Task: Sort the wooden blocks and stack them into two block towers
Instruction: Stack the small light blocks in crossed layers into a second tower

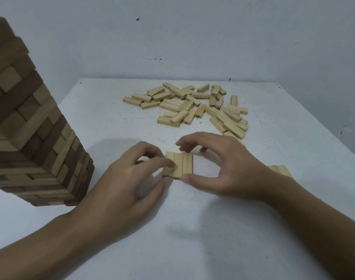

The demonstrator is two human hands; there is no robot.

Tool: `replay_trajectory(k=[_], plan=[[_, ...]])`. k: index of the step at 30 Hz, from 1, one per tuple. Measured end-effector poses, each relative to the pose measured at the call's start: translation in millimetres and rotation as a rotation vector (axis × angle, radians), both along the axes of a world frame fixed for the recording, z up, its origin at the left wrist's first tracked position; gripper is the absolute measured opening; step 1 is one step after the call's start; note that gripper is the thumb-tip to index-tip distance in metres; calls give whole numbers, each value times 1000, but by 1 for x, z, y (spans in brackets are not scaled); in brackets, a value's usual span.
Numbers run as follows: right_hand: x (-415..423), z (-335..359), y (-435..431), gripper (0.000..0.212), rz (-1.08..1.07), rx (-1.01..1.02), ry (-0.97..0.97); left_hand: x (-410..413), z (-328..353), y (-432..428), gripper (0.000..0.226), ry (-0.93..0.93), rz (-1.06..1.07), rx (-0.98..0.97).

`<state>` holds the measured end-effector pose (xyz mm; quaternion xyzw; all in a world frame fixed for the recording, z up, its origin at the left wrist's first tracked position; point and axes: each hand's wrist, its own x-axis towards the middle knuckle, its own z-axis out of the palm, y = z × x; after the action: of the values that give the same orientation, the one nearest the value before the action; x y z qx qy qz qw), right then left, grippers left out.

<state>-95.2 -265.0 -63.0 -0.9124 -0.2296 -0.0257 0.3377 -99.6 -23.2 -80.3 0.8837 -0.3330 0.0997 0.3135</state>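
At the near middle of the worktop point(192, 229), a row of three blocks point(181, 165) lies flat, sides touching, long axes running near to far. The left hand point(128, 178) pinches the leftmost block point(169, 157) in curled fingers point(162, 161), probably nudging it flush. The right hand point(219, 164) clamps the row lengthwise, thumb on the near end and fingers curled over the far end, likely squaring a first layer. A finished tower point(31, 138) stands left; a pile of loose blocks point(192, 106) lies beyond.

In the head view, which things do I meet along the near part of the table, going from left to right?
tall block tower → left hand → row of three blocks → right hand → loose blocks partly behind the right wrist.
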Motion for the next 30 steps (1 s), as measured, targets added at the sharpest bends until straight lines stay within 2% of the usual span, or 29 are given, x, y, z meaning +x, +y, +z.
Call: replay_trajectory(k=[2, 6, 11, 18, 23, 27, 30], plan=[[0, 0, -3, 44, -21, 36, -12, -1, 0, -1, 17, 0, 29, 11], [2, -3, -6, 54, -57, -11, -12, -4, 0, -2, 20, 53, 58, 43], [4, -5, -4, 57, -50, -47, -29, -6, -1, -3, 28, 28, 46, 157], [7, -9, -6, 63, -57, -91, -13, -6, -1, -1, 32, 19, 43, 166], [6, -6, -2, 77, -16, -282, 197, -7, 0, -4, 32, -19, 71, 201], [5, -8, 7, 77, 77, -604, 181, -6, -1, -4, 32, -59, 96, 231], [1, -4, 6, 76, 89, -673, 185, -5, -1, -5, 24, -119, 106, 238]])
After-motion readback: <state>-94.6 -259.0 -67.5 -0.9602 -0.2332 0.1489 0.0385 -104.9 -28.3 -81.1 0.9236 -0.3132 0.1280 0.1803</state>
